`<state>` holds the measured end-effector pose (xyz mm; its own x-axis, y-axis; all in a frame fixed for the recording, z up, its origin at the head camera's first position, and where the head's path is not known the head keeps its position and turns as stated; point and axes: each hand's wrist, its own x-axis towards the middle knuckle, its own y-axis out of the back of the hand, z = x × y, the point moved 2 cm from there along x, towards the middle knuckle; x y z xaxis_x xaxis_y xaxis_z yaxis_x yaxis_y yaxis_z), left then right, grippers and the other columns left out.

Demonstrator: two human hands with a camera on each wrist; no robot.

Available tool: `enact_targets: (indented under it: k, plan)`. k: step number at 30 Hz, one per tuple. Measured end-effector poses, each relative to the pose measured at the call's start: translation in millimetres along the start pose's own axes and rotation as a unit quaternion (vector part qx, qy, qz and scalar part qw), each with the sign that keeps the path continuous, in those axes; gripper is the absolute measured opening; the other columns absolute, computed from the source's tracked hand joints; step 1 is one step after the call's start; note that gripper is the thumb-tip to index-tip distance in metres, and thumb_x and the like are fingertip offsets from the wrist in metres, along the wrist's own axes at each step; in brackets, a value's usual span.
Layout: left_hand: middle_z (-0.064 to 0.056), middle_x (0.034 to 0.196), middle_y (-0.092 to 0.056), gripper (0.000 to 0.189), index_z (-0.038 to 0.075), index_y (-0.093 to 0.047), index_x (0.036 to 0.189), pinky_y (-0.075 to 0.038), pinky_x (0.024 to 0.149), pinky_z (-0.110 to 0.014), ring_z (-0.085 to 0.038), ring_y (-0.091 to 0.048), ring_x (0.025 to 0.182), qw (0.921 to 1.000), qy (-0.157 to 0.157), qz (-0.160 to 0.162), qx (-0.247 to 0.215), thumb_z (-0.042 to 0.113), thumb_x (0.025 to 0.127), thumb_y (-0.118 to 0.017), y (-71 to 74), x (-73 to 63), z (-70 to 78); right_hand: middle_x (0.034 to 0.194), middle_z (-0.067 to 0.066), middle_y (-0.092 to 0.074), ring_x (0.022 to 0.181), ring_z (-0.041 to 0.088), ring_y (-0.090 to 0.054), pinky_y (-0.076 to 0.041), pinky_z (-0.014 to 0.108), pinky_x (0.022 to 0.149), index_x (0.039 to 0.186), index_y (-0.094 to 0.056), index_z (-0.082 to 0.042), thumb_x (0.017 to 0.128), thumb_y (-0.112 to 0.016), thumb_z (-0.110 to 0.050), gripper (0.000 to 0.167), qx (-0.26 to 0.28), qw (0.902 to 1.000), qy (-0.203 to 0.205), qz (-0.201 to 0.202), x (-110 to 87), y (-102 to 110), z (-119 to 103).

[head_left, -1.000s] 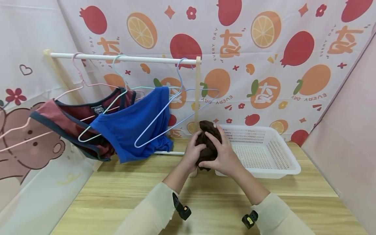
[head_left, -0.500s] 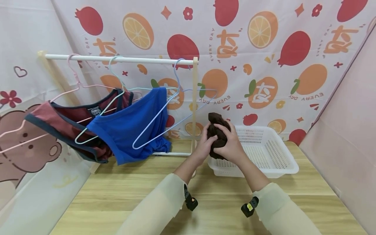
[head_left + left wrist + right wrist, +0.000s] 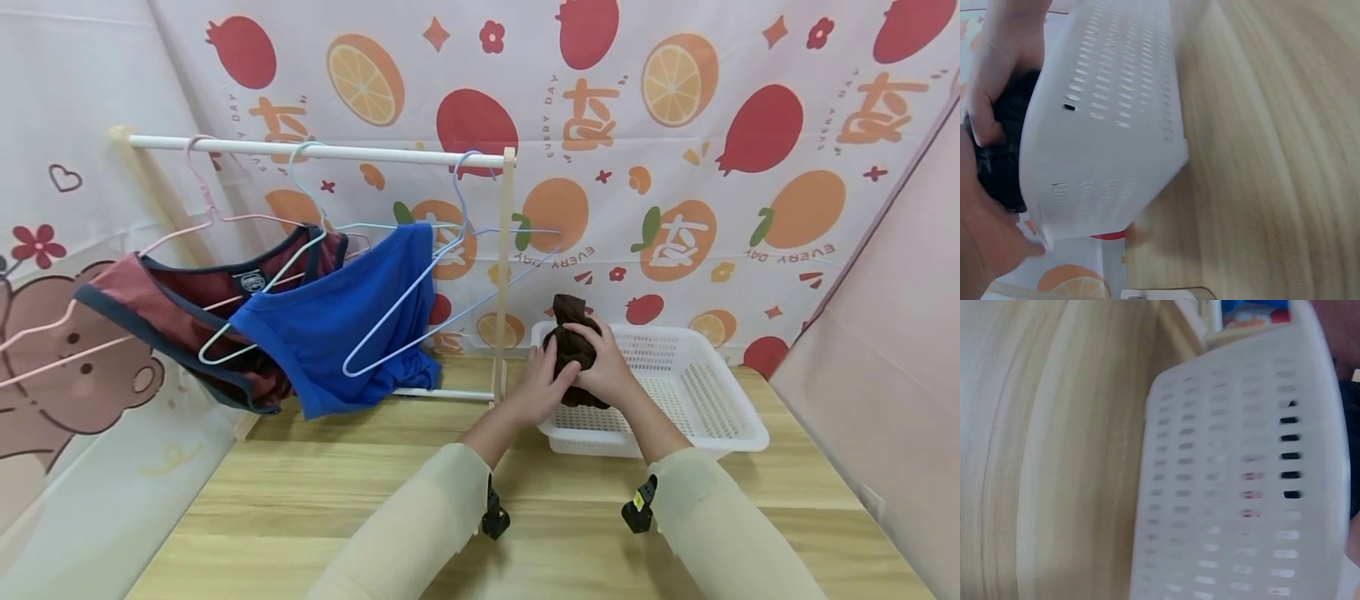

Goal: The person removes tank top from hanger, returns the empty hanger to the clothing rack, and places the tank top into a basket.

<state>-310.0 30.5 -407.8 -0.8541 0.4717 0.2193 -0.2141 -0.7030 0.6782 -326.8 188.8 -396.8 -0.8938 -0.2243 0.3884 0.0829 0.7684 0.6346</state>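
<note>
A bunched dark brown cloth garment (image 3: 574, 346) is held between both hands over the left end of a white perforated plastic basket (image 3: 738, 437). My left hand (image 3: 537, 385) grips it from the left, while my right hand (image 3: 611, 367) has its fingers curled round the right side. In the left wrist view, the dark bundle (image 3: 1009, 128) shows behind the basket's wall (image 3: 1100, 147). Only a sliver of the cloth (image 3: 1354, 444) appears in the right wrist view, past the basket's side (image 3: 1229, 481). How the garment is cut cannot be made out.
Left of the basket stands a rack with a white rail (image 3: 390, 155) and wooden posts. A maroon top (image 3: 180, 292) and a blue garment (image 3: 345, 308) hang there, and a bare blue hanger (image 3: 459, 208) is nearest the right post. The wooden table (image 3: 300, 517) extends in front.
Both hands have carried the brown cloth rightward, from beside the rack's right post to above the basket's left end. The rack, hung clothes and basket look unmoved.
</note>
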Motion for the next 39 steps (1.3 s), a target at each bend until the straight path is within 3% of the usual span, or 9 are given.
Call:
enact_targets:
  k: [5, 12, 16, 23, 32, 35, 39]
  plan:
    - [-0.019, 0.164, -0.01, 0.085, 0.007, -0.013, 0.158, -0.021, 0.114, -0.063, -0.039, -0.003, 0.151, 0.9902, 0.06, -0.022, 0.124, 0.067, 0.099, -0.019, -10.7, -3.7, -2.0, 0.158, 0.021, -0.019, 0.143, 0.044, -0.024, -0.029, 0.068, 0.107, 0.143, -0.049, -0.019, 0.08, -0.079, -0.023, 0.071, -0.014, 0.9983, -0.042, -0.039, 2.4, -7.5, 15.9]
    - [-0.014, 0.164, -0.014, 0.082, 0.015, -0.02, 0.158, -0.018, 0.113, -0.066, -0.038, -0.001, 0.151, 0.9808, 0.065, -0.049, 0.178, 0.07, 0.097, -0.013, -21.0, -6.4, -0.3, 0.157, 0.027, -0.019, 0.143, 0.046, -0.022, -0.024, 0.067, 0.11, 0.151, -0.036, -0.012, 0.081, -0.074, -0.019, 0.08, -0.017, 0.988, -0.115, -0.102, 2.4, -17.0, 33.0]
    - [-0.011, 0.164, -0.016, 0.076, 0.023, -0.026, 0.157, -0.018, 0.113, -0.067, -0.037, 0.001, 0.152, 0.9729, 0.071, -0.054, 0.213, 0.069, 0.097, -0.013, -22.9, -8.6, 0.3, 0.158, 0.03, -0.016, 0.145, 0.047, -0.017, -0.019, 0.065, 0.114, 0.155, -0.024, -0.005, 0.082, -0.074, -0.021, 0.09, -0.016, 0.9847, -0.116, -0.129, 3.4, -19.9, 37.9]
    - [-0.007, 0.164, -0.02, 0.076, 0.022, -0.043, 0.149, -0.016, 0.112, -0.069, -0.034, 0.003, 0.152, 0.9668, 0.084, -0.059, 0.234, 0.068, 0.098, -0.013, -24.2, -11.7, -0.1, 0.16, 0.03, -0.006, 0.148, 0.046, -0.007, -0.014, 0.06, 0.118, 0.155, -0.006, 0.003, 0.085, -0.072, -0.019, 0.099, -0.036, 0.9797, -0.121, -0.156, 1.8, -24.2, 42.3]
    - [-0.003, 0.163, -0.024, 0.073, 0.022, -0.06, 0.136, -0.017, 0.113, -0.068, -0.033, 0.004, 0.152, 0.9572, 0.099, -0.064, 0.264, 0.067, 0.099, -0.016, -24.8, -12.1, -1.1, 0.155, 0.04, -0.004, 0.145, 0.053, -0.008, -0.019, 0.065, 0.114, 0.155, -0.009, 0.002, 0.088, -0.069, -0.018, 0.092, -0.095, 0.9624, -0.145, -0.209, -1.0, -28.0, 38.2]
    - [-0.001, 0.162, -0.026, 0.072, 0.022, -0.063, 0.133, -0.017, 0.113, -0.067, -0.033, 0.004, 0.152, 0.9548, 0.1, -0.066, 0.272, 0.065, 0.1, -0.017, -24.5, -12.6, -0.7, 0.154, 0.042, -0.004, 0.144, 0.055, -0.01, -0.022, 0.065, 0.113, 0.155, -0.01, 0.0, 0.087, -0.071, -0.018, 0.093, -0.106, 0.9604, -0.149, -0.21, -1.2, -29.2, 36.8]
    - [0.0, 0.161, -0.028, 0.07, 0.021, -0.066, 0.13, -0.017, 0.113, -0.067, -0.033, 0.004, 0.152, 0.9532, 0.1, -0.066, 0.278, 0.064, 0.101, -0.02, -24.1, -13.2, -0.5, 0.155, 0.04, -0.007, 0.14, 0.058, -0.018, -0.025, 0.067, 0.11, 0.158, -0.012, -0.011, 0.087, -0.072, -0.024, 0.094, -0.176, 0.9493, -0.18, -0.189, -1.5, -29.3, 32.9]
